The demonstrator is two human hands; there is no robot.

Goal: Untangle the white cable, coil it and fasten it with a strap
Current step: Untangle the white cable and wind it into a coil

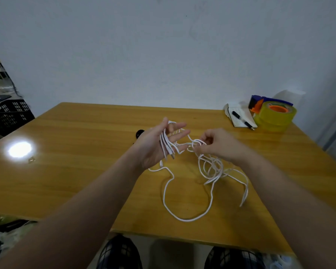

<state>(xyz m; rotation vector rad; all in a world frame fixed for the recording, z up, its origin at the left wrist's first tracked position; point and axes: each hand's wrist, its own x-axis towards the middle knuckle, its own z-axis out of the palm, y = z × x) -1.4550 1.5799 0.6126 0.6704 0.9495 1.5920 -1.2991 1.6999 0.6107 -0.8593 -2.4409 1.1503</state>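
1. Knees [118, 253] sit under table [66, 171]; cable [188, 220] lies on it in loose loops near the front edge.
2. Risk: a hard pull on knot [195, 145] likely tightens it, or drags strands off left fingers [179, 135].
3. Left hand [159, 144] flat, fingers spread, strands draped across palm; right hand [215, 142] pinches knot just beside it.
4. Tape [275, 117] sits far right.

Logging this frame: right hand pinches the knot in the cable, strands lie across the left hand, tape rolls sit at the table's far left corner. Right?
No: the head view shows the tape rolls at the far right corner. The right hand does pinch the knot in the cable, and strands lie across the left hand.
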